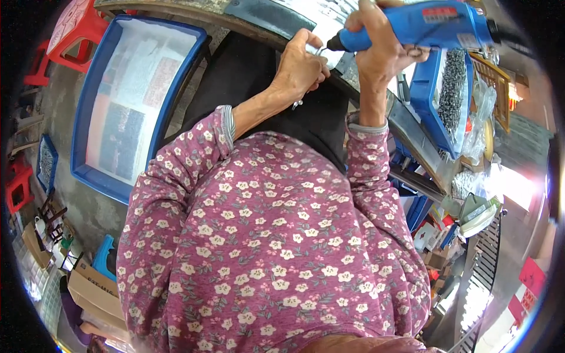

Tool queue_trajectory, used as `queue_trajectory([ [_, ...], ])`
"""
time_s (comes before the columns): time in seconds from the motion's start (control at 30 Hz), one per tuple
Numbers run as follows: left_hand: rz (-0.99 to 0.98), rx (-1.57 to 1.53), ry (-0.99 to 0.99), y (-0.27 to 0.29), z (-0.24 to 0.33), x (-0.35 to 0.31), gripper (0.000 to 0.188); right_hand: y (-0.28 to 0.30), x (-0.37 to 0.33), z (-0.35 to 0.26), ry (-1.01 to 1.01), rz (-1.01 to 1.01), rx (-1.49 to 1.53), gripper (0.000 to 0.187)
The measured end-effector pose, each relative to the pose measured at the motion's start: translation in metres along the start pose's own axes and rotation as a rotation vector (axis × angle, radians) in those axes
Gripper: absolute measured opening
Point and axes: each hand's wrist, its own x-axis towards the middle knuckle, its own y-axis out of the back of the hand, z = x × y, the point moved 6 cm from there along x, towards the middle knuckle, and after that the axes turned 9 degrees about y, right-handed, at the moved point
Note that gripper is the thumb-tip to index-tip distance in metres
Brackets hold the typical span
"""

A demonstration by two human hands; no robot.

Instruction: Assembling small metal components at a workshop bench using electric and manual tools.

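My right hand (379,41) is wrapped round a blue electric screwdriver (438,25), which lies nearly level with its black nose toward the left and a dark cord at its back end. Close to that nose, my left hand (299,63) is closed in a pinch at the edge of the workbench (259,20). A small, light-coloured piece shows at its fingertips, too little of it to name. Below the left hand, a small shiny metal bit (298,104) appears against the dark cloth over my lap (235,76).
On the left stands a large blue-rimmed tray (97,173) with a pale lining. At the right, a blue bin (426,82) holds many small dark metal pieces, beside clear plastic bags (482,112). Red stools (73,26) and a cardboard box (94,291) are on the left.
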Motion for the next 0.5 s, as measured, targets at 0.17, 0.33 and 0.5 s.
queue_trajectory([
  [0.17,0.016,-0.046,0.033,0.001,-0.003,0.001,0.019,-0.002,0.006,-0.006,0.454,-0.312,-0.443,0.012],
  [0.33,0.016,-0.062,0.111,-0.006,-0.001,-0.003,0.022,0.033,-0.003,0.023,0.281,-0.329,-0.087,0.023],
  [0.5,-0.071,-0.091,0.089,0.001,0.007,-0.014,0.027,0.034,-0.010,0.008,0.035,-0.029,0.024,0.008],
])
